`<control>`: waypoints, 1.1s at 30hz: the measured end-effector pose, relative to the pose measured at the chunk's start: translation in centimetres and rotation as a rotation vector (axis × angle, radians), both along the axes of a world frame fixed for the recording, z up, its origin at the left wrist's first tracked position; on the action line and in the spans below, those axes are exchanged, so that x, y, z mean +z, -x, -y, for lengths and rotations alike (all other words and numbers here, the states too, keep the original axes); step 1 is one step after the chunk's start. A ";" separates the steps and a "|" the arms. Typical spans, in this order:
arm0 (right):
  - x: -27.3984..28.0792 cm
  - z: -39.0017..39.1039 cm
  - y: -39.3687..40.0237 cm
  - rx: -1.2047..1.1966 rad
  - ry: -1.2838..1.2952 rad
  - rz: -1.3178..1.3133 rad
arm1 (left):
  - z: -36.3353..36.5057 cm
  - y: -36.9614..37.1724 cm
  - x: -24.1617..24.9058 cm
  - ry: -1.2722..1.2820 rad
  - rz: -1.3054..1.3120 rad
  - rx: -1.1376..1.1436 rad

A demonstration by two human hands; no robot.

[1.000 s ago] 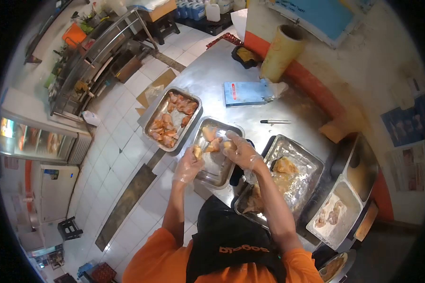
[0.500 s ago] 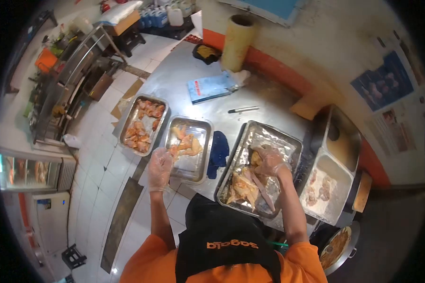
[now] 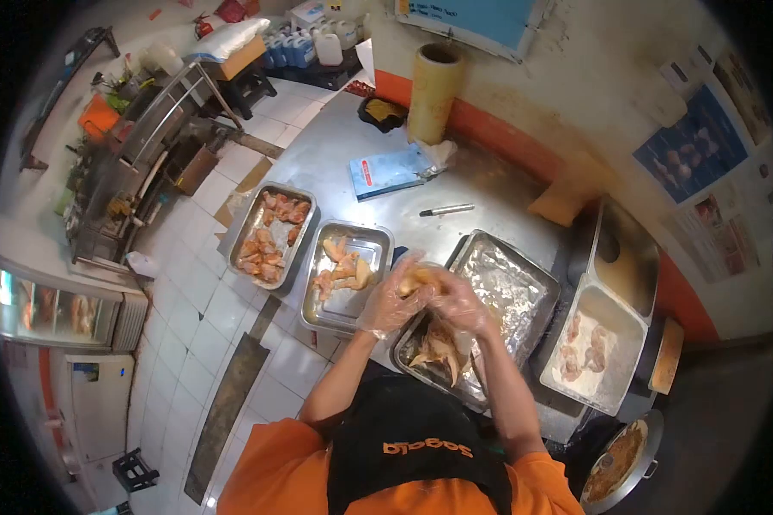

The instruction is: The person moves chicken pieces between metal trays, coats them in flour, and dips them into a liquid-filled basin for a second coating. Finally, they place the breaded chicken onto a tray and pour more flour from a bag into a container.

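Observation:
My left hand (image 3: 388, 299) and my right hand (image 3: 460, 302), both in clear plastic gloves, are closed around a piece of raw chicken (image 3: 416, 280). They hold it above the left edge of a large metal tray (image 3: 515, 287). The fingers cover much of the piece. Below my hands, a larger raw chicken portion (image 3: 440, 356) lies in that tray, partly hidden by my right wrist. Left of my hands stands a smaller metal tray (image 3: 342, 312) with several pale chicken pieces (image 3: 345, 271).
Farther left, another tray (image 3: 313, 209) holds reddish chicken pieces (image 3: 262, 256). At right stand a pan of floured pieces (image 3: 622, 396) and a basin of cloudy liquid (image 3: 625, 264). A blue packet (image 3: 391, 172) and a pen (image 3: 446, 209) lie behind. A round pan (image 3: 657, 429) sits lower right.
My right hand has lifted a chicken piece from the large tray and moved left. My left hand has moved right from beside the smaller tray, and both hands now meet on the piece.

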State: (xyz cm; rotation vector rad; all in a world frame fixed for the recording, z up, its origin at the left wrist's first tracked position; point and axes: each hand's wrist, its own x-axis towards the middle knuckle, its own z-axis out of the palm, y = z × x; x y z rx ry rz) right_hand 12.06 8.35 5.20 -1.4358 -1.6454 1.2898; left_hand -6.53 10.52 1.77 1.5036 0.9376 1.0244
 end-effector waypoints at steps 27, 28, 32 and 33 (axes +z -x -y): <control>-9.9 -4.9 12.9 0.080 -0.205 -0.122 | -1.1 7.5 -5.7 0.459 0.425 0.690; -8.4 -4.8 13.2 0.086 -0.169 -0.092 | -1.1 7.4 -4.2 0.495 0.407 0.682; -6.7 -4.3 13.4 0.113 0.059 -0.116 | -1.2 8.2 -2.4 0.618 0.280 0.709; -6.8 -4.2 13.5 0.122 0.138 -0.158 | -1.1 8.4 -2.7 0.644 0.235 0.732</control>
